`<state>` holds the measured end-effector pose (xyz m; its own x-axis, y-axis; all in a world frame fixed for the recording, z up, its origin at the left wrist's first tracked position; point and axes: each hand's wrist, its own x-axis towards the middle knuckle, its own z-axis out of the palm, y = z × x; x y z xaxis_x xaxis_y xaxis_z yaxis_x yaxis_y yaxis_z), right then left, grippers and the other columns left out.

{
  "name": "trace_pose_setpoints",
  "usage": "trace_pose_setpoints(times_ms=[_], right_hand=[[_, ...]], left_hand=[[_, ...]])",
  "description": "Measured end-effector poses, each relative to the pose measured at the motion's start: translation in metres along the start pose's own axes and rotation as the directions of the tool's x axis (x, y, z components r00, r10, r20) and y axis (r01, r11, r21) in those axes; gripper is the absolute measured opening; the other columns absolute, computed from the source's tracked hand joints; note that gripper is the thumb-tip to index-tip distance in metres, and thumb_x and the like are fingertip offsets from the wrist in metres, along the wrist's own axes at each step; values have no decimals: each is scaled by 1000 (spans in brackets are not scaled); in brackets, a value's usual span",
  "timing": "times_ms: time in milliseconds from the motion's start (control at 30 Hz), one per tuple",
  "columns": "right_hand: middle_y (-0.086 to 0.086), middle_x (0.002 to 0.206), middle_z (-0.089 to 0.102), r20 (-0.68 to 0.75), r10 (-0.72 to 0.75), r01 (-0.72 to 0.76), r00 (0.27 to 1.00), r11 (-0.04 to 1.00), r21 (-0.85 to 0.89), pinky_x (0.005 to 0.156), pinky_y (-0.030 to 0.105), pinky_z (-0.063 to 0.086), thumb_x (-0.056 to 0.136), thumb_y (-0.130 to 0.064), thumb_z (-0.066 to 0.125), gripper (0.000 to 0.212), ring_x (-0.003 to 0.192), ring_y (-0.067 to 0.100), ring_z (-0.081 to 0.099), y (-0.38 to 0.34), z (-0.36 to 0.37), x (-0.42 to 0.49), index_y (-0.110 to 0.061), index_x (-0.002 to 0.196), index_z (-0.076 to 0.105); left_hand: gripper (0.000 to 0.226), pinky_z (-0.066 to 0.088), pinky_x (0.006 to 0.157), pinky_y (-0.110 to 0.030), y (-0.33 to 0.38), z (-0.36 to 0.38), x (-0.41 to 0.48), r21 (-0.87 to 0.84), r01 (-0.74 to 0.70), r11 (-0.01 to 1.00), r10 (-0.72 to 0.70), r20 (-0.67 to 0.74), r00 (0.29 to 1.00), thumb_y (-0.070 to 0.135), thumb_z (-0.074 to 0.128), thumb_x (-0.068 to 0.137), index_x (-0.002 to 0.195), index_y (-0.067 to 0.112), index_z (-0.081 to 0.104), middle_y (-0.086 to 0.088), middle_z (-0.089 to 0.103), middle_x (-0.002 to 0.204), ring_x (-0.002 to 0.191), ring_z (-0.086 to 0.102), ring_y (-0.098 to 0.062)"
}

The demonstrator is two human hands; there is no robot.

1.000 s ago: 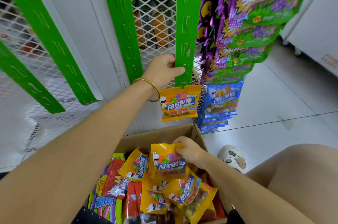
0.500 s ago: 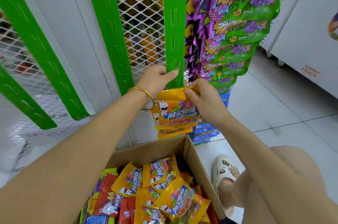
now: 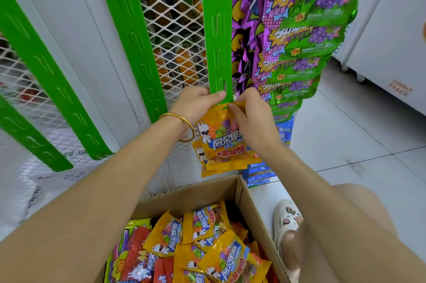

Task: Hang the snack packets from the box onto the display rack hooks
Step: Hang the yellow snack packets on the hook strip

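The snack packet [image 3: 227, 144] is being held up at the bottom end of the green strip [image 3: 216, 28] on the rack, just above the box [image 3: 191, 197]. Its top edge is being pinched by the right hand [image 3: 252, 118]. The end of the strip is being gripped by the left hand [image 3: 196, 103], with the thumb on the front. Whether a hook is being caught yet cannot be told.

The packet is probably being felt as light, soft, crinkly and a bit slippery. It is best being taken by the flat sealed top, near the hanging hole, not by the puffy middle.

It is being shown as orange-yellow, with a white cartoon rabbit, fruit sweets and blue writing. A twin packet [image 3: 198, 155] is being partly hidden behind it.
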<state>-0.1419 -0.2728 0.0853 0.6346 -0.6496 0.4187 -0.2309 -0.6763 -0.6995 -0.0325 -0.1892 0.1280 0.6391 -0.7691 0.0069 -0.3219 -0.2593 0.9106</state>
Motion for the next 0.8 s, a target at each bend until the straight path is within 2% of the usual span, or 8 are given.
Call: trace_pose_setpoints(times_ms=[200, 300, 400, 500, 600, 633, 700, 800], right_hand=[[7, 76, 59, 61, 35, -37, 998, 999, 29, 62, 40, 46, 96, -22, 50, 14, 70, 25, 57, 5, 3, -10, -14, 92, 39], [1, 78, 54, 94, 49, -52, 994, 998, 37, 63, 39, 45, 96, -20, 49, 12, 71, 20, 53, 9, 5, -14, -14, 94, 38], [4, 92, 54, 90, 57, -60, 994, 998, 33, 69, 46, 49, 96, -18, 49, 11, 79, 22, 55, 12, 3, -17, -14, 101, 40], [11, 112, 49, -59, 33, -41, 998, 990, -134, 73, 45, 47, 92, -14, 56, 29, 94, 27, 52, 12, 0, -26, -6, 118, 45], [9, 111, 51, -263, 10, -79, 965, 964, -256, 68, 39, 43, 89, -14, 60, 28, 98, 26, 50, 8, -1, -52, -7, 114, 50], [8, 109, 51, -213, 48, -100, 976, 965, -241, 68, 39, 43, 89, -16, 58, 25, 97, 26, 50, 10, 4, -62, -8, 112, 50], [5, 108, 50, 89, 180, -155, 980, 961, -231, 72, 40, 45, 92, -21, 54, 21, 95, 24, 51, 23, 25, -82, -11, 110, 47], [7, 104, 54, 536, 317, -163, 783, 935, -314, 79, 39, 46, 93, -28, 52, 22, 95, 24, 53, 55, 63, -103, -11, 106, 49]], left_hand=[[39, 34, 55, -24, -5, 0, -2, 95, -58, 994, 58, -3, 998, 38, 61, 87, 65, 8, 48, -11, 43, 69, 61, 41, -16], [42, 38, 65, -30, -10, 0, -3, 63, -92, 994, 92, -9, 996, 31, 61, 88, 74, -8, 57, -11, 48, 75, 69, 45, -18], [39, 36, 59, -24, -13, -1, -2, 71, -144, 987, 145, -11, 989, 24, 60, 89, 74, -13, 57, -11, 43, 68, 64, 40, -17], [29, 25, 43, -12, -16, -1, -1, 122, -186, 975, 187, 3, 982, 19, 58, 90, 69, 0, 54, -7, 33, 58, 49, 29, -10], [14, 31, 48, -8, -17, 0, -3, 123, -197, 973, 198, 4, 980, 12, 58, 89, 77, 6, 59, -4, 49, 64, 51, 39, -1], [3, 36, 55, -8, -19, 0, -3, 114, -202, 973, 202, 7, 979, 9, 59, 88, 87, 7, 61, -4, 57, 73, 59, 47, -1], [21, 46, 75, -14, -24, 0, -5, 116, -218, 969, 220, 0, 976, 2, 60, 86, 106, 3, 58, -9, 63, 94, 80, 57, -10], [46, 43, 97, -28, -36, -2, -12, 202, -266, 943, 281, -52, 958, 4, 62, 83, 127, 2, 47, -12, 58, 119, 108, 55, -18]])
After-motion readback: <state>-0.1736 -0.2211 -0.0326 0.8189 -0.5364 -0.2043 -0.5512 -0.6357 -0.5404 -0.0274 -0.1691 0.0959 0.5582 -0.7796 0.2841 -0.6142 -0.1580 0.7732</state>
